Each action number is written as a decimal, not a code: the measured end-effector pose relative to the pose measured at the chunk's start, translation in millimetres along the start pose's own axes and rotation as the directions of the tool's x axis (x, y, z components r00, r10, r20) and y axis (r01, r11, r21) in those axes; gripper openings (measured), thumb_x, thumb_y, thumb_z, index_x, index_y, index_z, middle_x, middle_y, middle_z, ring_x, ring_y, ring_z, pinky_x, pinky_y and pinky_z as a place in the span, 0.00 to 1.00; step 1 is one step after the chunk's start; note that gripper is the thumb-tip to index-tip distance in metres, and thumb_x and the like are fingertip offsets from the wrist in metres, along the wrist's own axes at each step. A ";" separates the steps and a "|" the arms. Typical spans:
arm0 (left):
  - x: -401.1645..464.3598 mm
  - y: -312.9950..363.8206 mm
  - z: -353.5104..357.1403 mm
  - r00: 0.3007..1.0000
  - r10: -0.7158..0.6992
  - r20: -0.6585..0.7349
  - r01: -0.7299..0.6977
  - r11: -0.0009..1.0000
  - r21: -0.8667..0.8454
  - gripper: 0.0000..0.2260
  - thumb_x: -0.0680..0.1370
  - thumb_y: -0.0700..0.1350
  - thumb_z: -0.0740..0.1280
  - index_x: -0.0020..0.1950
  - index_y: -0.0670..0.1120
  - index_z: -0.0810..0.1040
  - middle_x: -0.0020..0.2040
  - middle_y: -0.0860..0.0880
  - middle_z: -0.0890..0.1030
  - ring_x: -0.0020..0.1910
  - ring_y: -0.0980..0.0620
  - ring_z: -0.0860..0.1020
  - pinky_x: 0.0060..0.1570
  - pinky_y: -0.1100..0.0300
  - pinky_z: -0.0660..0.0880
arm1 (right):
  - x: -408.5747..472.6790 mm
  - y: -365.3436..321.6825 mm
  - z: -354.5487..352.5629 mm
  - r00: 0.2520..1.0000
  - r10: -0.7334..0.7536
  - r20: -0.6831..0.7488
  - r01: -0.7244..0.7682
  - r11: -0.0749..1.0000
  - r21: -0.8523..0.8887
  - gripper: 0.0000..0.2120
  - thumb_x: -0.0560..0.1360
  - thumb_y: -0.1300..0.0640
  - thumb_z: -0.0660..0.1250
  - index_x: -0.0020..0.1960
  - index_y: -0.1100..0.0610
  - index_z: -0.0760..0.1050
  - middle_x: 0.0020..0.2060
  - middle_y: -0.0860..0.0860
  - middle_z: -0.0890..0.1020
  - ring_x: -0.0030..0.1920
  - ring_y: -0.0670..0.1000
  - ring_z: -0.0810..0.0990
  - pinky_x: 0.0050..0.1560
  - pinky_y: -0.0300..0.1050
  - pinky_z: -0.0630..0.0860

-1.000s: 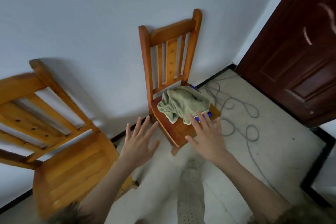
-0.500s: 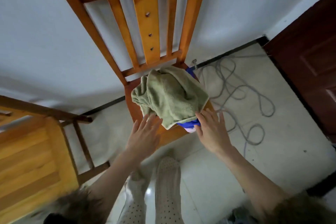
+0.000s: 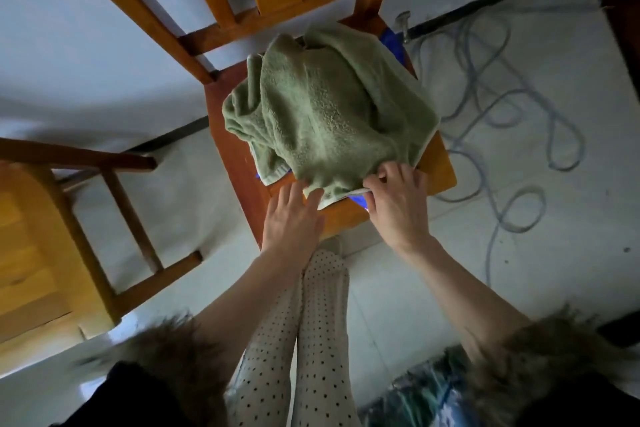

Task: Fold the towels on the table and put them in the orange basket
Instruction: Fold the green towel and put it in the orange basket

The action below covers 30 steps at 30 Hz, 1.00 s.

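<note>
The right hand (image 3: 398, 204) pinches the near hem of the crumpled sage-green terry towel (image 3: 325, 114); the left hand (image 3: 292, 218), fingers straight, touches that hem at nine o'clock from the right. The towel lies heaped on the orange wooden chair seat (image 3: 440, 166), over something blue (image 3: 358, 200).

A white wall (image 3: 86, 45) fills ten to twelve o'clock above a black baseboard (image 3: 485, 0). One wooden chair (image 3: 346, 218) sits at centre, another (image 3: 52, 253) at nine. Grey cable (image 3: 519, 121) loops over the pale floor (image 3: 519, 270) at three.
</note>
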<state>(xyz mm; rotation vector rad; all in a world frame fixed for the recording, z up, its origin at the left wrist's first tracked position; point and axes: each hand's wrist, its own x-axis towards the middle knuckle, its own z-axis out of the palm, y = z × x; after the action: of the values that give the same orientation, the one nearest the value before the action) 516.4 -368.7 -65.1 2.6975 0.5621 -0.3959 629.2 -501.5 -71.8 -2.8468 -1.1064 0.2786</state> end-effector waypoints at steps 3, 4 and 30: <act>7.3 9.7 -3.6 0.999 -0.038 0.027 0.040 0.995 -0.087 0.21 0.70 0.49 0.73 0.61 0.45 0.77 0.58 0.42 0.75 0.57 0.41 0.75 0.52 0.48 0.74 | 2.9 -2.0 -10.3 0.994 -0.024 -0.103 0.040 0.986 0.161 0.02 0.69 0.62 0.68 0.41 0.58 0.76 0.38 0.54 0.77 0.43 0.58 0.77 0.49 0.52 0.72; 9.7 14.4 -6.7 0.997 -0.065 0.050 0.072 0.986 -0.152 0.21 0.73 0.51 0.71 0.64 0.45 0.75 0.61 0.43 0.73 0.60 0.43 0.72 0.56 0.49 0.72 | 2.7 -3.5 -17.8 0.992 -0.026 -0.123 0.054 0.971 0.233 0.01 0.70 0.63 0.66 0.40 0.59 0.75 0.37 0.54 0.77 0.42 0.57 0.77 0.48 0.50 0.72; -5.6 56.3 -416.0 0.755 -0.176 -0.631 -0.199 0.856 -0.478 0.05 0.77 0.39 0.63 0.51 0.43 0.77 0.46 0.50 0.74 0.43 0.52 0.73 0.43 0.64 0.67 | 87.6 -77.6 -421.1 0.796 -0.088 -0.598 0.397 0.823 0.407 0.02 0.74 0.66 0.65 0.44 0.64 0.75 0.43 0.55 0.73 0.42 0.47 0.71 0.43 0.32 0.64</act>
<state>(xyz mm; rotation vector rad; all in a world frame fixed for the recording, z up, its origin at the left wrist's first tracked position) 617.2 -254.5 326.2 2.2262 0.7058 0.6806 723.5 -386.7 339.2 -2.0568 -1.0552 -0.2414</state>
